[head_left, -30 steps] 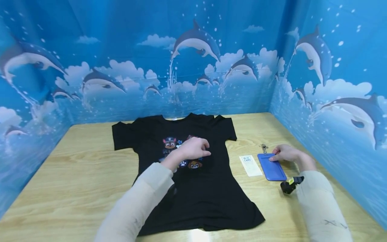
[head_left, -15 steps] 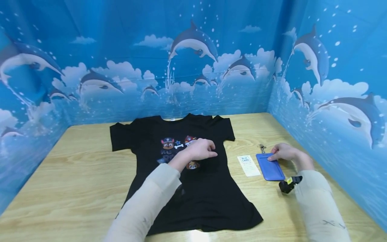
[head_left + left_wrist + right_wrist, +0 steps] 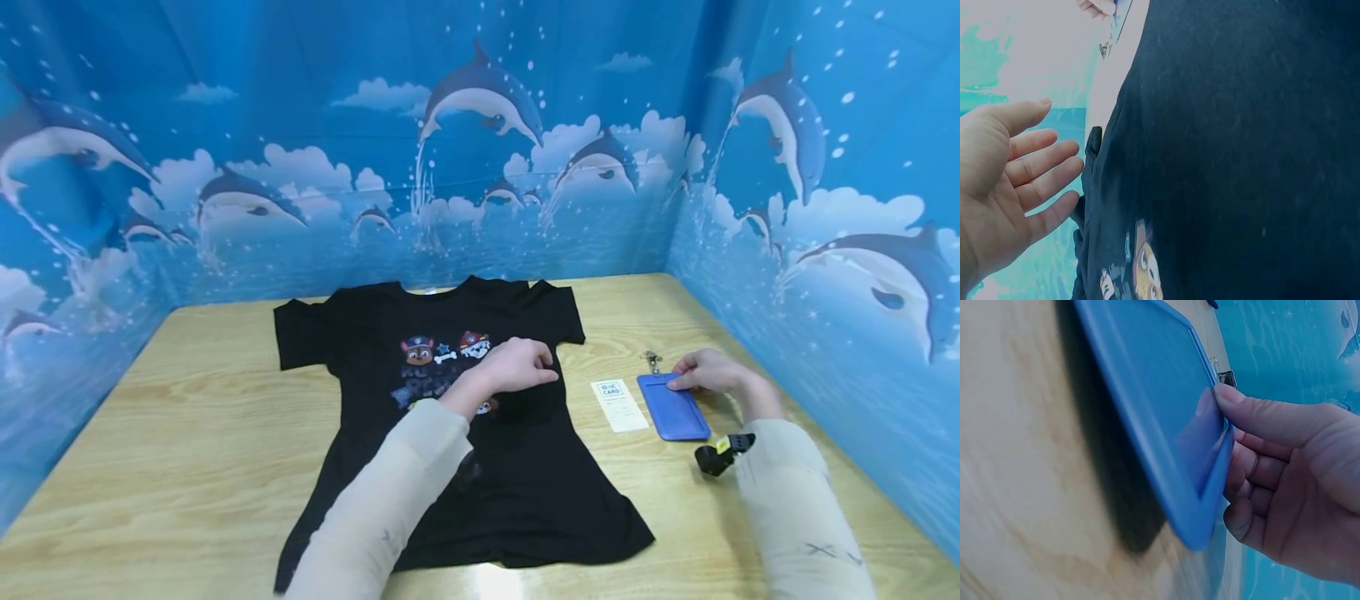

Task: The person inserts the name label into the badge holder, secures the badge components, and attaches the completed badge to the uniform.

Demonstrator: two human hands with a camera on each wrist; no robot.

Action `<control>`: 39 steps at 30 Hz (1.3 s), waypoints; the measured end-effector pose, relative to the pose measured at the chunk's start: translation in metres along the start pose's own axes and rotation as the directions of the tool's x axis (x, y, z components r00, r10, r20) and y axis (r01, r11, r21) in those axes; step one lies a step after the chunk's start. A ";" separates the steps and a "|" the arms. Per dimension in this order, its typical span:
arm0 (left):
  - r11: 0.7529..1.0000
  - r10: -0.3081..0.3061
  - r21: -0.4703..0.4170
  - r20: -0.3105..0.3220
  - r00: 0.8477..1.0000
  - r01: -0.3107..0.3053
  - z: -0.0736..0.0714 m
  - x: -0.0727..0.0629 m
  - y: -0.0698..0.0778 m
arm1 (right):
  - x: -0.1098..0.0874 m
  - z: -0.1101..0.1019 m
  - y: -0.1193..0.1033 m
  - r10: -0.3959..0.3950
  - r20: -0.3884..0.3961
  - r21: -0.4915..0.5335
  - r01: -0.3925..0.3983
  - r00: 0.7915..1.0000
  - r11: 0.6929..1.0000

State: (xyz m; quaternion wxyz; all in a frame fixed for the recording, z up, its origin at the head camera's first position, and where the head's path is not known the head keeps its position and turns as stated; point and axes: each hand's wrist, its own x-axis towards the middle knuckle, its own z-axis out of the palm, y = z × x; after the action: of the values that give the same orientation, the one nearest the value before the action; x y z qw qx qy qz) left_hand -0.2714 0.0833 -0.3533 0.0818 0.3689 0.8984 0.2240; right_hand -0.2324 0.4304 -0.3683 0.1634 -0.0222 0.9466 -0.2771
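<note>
A blue card holder (image 3: 677, 410) with a metal clip (image 3: 653, 360) is at the right of the table. My right hand (image 3: 712, 372) pinches its upper right edge, thumb on the front and fingers behind. In the right wrist view the holder (image 3: 1160, 394) is tilted, with a dark shadow under it. My left hand (image 3: 517, 364) is above the printed black T-shirt (image 3: 517, 483) and holds nothing. The left wrist view shows that hand (image 3: 1016, 181) with fingers loosely extended. A white paper card (image 3: 620, 407) marked "ID/IC CARD" lies between the shirt and the holder.
The T-shirt lies spread across the middle of the wooden table (image 3: 187, 450). Blue dolphin-print curtains (image 3: 315, 217) stand along the back and both sides. A small black camera (image 3: 723, 454) is strapped at my right wrist.
My left hand has moved right across the shirt, toward the paper card. My right hand keeps its pinch on the card holder. The head view has shifted slightly.
</note>
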 end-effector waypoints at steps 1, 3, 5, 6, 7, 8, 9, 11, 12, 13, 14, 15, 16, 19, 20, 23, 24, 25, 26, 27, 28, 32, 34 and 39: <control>1.000 -0.003 0.002 0.000 1.000 0.003 0.001 0.002 0.001 | 0.000 0.000 0.000 -0.004 -0.001 0.010 0.004 1.000 1.000; 1.000 -0.011 0.009 -0.003 1.000 0.011 0.003 0.005 0.002 | 0.000 0.000 0.000 -0.015 -0.005 0.033 0.015 1.000 0.999; 1.000 -0.016 0.019 -0.005 1.000 0.016 0.005 0.008 0.004 | 0.000 0.000 0.001 -0.024 -0.009 0.057 0.024 1.000 0.998; 1.000 -0.019 0.022 -0.005 1.000 0.019 0.006 0.010 0.005 | 0.000 0.000 0.002 -0.027 -0.009 0.069 0.028 1.000 0.997; 0.999 -0.020 0.025 -0.005 1.000 0.020 0.008 0.012 0.006 | -0.001 0.000 0.003 -0.029 -0.007 0.082 0.029 1.000 0.996; 0.999 -0.022 0.027 -0.003 1.000 0.022 0.009 0.014 0.007 | -0.001 0.000 0.003 -0.031 -0.005 0.093 0.032 0.999 0.995; 0.999 -0.024 0.030 -0.002 1.000 0.024 0.010 0.015 0.007 | -0.001 0.000 0.004 -0.028 -0.003 0.106 0.028 1.000 0.994; 0.999 -0.030 0.032 0.005 1.000 0.030 0.013 0.018 0.010 | -0.002 0.001 0.006 -0.022 0.004 0.130 0.021 1.000 0.991; 0.999 -0.035 0.031 0.008 0.999 0.035 0.014 0.019 0.011 | -0.003 0.001 0.007 -0.023 0.008 0.146 0.022 1.000 0.989; 0.999 -0.041 0.033 0.009 0.999 0.040 0.015 0.020 0.012 | -0.003 0.001 0.007 -0.021 0.011 0.166 0.019 1.000 0.986; 0.998 -0.048 0.032 0.011 0.999 0.047 0.016 0.021 0.013 | -0.003 0.000 0.007 -0.025 0.015 0.184 0.022 1.000 0.983; 0.998 -0.055 0.031 0.011 0.998 0.054 0.016 0.022 0.015 | -0.003 -0.001 0.006 -0.027 0.016 0.203 0.023 0.999 0.979; 0.998 -0.061 0.030 0.013 0.998 0.061 0.016 0.023 0.016 | -0.003 -0.002 0.005 -0.032 0.018 0.224 0.028 0.999 0.974; 0.997 -0.074 0.031 0.010 0.997 0.073 0.016 0.025 0.020 | -0.004 -0.006 0.003 -0.042 0.021 0.279 0.034 0.999 0.960; 0.996 -0.081 0.031 0.009 0.997 0.081 0.016 0.026 0.022 | -0.004 -0.007 0.003 -0.045 0.021 0.286 0.037 0.999 0.957; 0.995 -0.092 0.029 0.004 0.996 0.092 0.018 0.029 0.026 | -0.003 -0.009 0.000 -0.045 0.020 0.297 0.037 0.999 0.954; 0.995 -0.096 0.027 0.003 0.995 0.096 0.020 0.030 0.027 | -0.003 -0.009 -0.001 -0.050 0.018 0.292 0.042 0.999 0.955; 0.995 -0.099 0.028 -0.003 0.995 0.099 0.021 0.031 0.028 | -0.003 -0.010 -0.003 -0.056 0.015 0.286 0.049 0.998 0.957; 0.994 -0.102 0.026 -0.006 0.995 0.102 0.022 0.032 0.029 | -0.003 -0.010 -0.005 -0.062 0.013 0.281 0.056 0.998 0.958; 0.995 -0.102 0.024 -0.008 0.995 0.102 0.023 0.033 0.030 | -0.003 -0.010 -0.008 -0.067 0.010 0.277 0.061 0.998 0.959; 0.995 -0.103 0.019 -0.009 0.995 0.103 0.024 0.034 0.031 | -0.002 -0.010 -0.010 -0.072 0.009 0.274 0.067 0.997 0.959; 0.995 -0.102 0.009 -0.011 0.995 0.102 0.027 0.036 0.036 | -0.001 -0.010 -0.015 -0.098 0.016 0.287 0.090 0.995 0.954; 0.995 -0.103 0.002 -0.009 0.995 0.103 0.028 0.036 0.039 | 0.001 -0.011 -0.018 -0.110 0.024 0.301 0.098 0.994 0.948; 0.992 -0.124 -0.013 -0.021 0.992 0.124 0.028 0.037 0.042 | 0.004 -0.014 -0.030 -0.135 0.031 0.328 0.118 0.990 0.937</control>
State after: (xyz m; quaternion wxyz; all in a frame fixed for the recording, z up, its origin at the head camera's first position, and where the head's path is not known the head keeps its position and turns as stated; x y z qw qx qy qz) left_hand -0.2632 0.1449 -0.3579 0.0876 0.3095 0.9191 0.2276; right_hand -0.2420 0.4115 -0.3424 0.1718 -0.0631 0.8799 -0.4386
